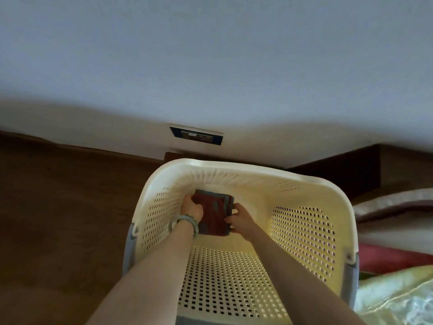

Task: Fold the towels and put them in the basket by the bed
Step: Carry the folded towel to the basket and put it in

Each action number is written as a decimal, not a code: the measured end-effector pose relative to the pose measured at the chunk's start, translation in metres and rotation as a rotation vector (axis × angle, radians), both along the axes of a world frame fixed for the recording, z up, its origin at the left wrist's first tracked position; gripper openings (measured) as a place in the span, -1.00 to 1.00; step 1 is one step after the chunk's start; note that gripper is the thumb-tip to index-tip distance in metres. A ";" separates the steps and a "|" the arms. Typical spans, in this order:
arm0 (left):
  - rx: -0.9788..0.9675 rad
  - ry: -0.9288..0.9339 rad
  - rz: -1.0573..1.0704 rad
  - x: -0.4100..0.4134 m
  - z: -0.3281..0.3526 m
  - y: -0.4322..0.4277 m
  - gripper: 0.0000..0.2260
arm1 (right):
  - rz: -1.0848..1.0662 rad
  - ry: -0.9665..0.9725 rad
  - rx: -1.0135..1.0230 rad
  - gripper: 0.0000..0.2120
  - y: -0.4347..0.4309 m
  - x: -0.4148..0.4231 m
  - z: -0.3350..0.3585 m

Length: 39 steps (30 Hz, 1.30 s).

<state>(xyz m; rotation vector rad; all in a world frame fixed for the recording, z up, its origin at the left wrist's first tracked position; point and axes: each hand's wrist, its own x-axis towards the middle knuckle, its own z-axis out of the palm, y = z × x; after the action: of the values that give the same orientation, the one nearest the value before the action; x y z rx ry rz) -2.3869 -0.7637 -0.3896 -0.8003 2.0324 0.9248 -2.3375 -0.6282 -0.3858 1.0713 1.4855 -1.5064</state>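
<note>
A folded dark red towel (214, 213) with a grey edge lies deep inside the cream perforated laundry basket (302, 231), near its far wall. Both my arms reach down into the basket. My left hand (192, 208), with a beaded bracelet on the wrist, grips the towel's left side. My right hand (241, 219) holds the towel's right edge with curled fingers. The underside of the towel is hidden.
The basket stands on a dark wooden floor (58, 207) close to a white wall with a socket plate (196, 134). Bedding (396, 299) in green, red and beige lies at the right. A dark wooden piece of furniture (346, 170) sits behind the basket to the right.
</note>
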 end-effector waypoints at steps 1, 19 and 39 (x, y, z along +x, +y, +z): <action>-0.010 0.015 0.002 0.000 -0.002 0.000 -0.66 | -0.003 -0.003 -0.009 -0.66 -0.001 0.000 -0.003; -0.213 0.181 -0.587 0.032 0.009 -0.007 -0.26 | 1.291 0.622 0.731 -0.13 0.005 0.024 -0.018; -0.023 0.274 -1.278 -0.007 0.177 0.005 -0.28 | 1.088 0.578 0.437 -0.23 0.034 0.005 0.183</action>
<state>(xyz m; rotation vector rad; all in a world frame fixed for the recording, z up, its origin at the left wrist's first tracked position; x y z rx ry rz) -2.3943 -0.7587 -0.2127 0.6693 2.1879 0.2394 -2.3327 -0.5937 -0.2030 -0.1121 2.3083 -0.7025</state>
